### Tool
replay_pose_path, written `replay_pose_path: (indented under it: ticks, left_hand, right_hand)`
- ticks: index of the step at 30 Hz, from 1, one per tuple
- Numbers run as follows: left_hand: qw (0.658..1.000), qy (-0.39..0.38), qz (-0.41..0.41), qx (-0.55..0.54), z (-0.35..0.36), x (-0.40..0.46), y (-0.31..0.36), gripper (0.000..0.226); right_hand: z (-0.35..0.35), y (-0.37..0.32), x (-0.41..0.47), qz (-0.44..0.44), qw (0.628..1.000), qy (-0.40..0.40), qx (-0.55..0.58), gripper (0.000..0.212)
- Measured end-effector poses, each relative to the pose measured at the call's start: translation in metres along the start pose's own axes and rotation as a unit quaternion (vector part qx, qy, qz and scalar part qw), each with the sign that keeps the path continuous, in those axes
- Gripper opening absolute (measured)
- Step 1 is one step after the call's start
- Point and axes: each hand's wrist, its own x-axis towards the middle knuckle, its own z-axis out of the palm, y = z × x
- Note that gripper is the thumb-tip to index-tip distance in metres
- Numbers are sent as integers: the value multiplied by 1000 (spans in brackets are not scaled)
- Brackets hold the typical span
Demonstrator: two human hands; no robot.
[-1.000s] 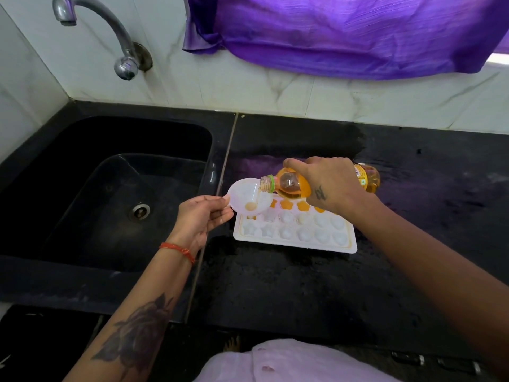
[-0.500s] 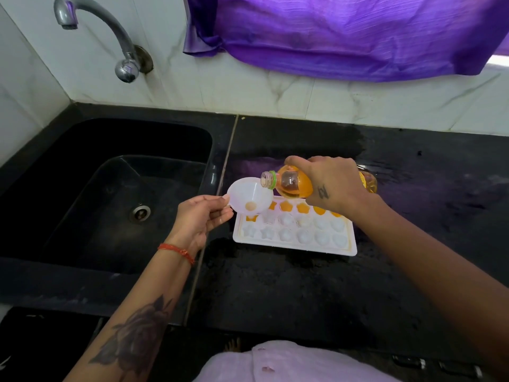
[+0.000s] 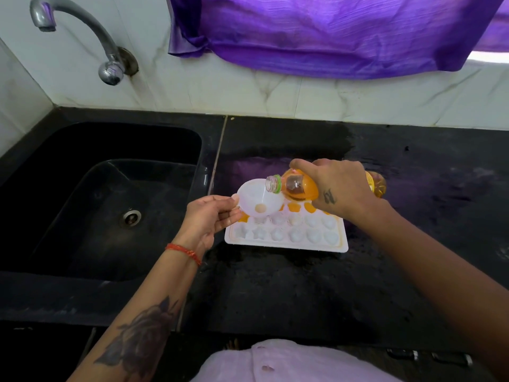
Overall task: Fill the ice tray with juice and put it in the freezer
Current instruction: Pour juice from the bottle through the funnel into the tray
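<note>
A white ice tray point(image 3: 286, 245) with star and heart moulds lies on the black counter, just right of the sink. Several moulds in its far row hold orange juice; the nearer rows look white. My left hand point(image 3: 210, 216) pinches the rim of a white funnel point(image 3: 259, 199) held over the tray's far left corner, with a little juice at its throat. My right hand point(image 3: 338, 186) grips an orange juice bottle point(image 3: 298, 186) tipped on its side, its uncapped mouth over the funnel's bowl.
A black sink point(image 3: 110, 199) with a drain lies to the left, and a steel tap point(image 3: 91, 31) sticks out of the white tiled wall above it. A purple cloth point(image 3: 330, 31) hangs over the back wall. The black counter point(image 3: 303, 293) looks wet around the tray.
The funnel has shifted slightly right over the tray's far left corner. The bottle stays tipped at the funnel with my right hand on it. The camera has tilted a little.
</note>
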Motion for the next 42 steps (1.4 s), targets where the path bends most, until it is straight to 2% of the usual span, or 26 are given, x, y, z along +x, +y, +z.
replay_pose_path:
  ticks: [11,28,35,42]
  left_hand:
    - [1000,-1,-1,7,6,2,-1,4]
    - [1000,9,-2,21,7,1,2,1]
    - [1000,-17,11,15,14,0,5,4]
    - [999,-37,-8,23,28,0,-2,3]
  right_hand:
    - [7,5,-2,2,999,-8,-50,66]
    - [5,6,0,9,1000,-13,-10,66]
    - [-3,13,-6,42,998,-15,41,69]
    - [2,23,-16,32,999,-1,16,63]
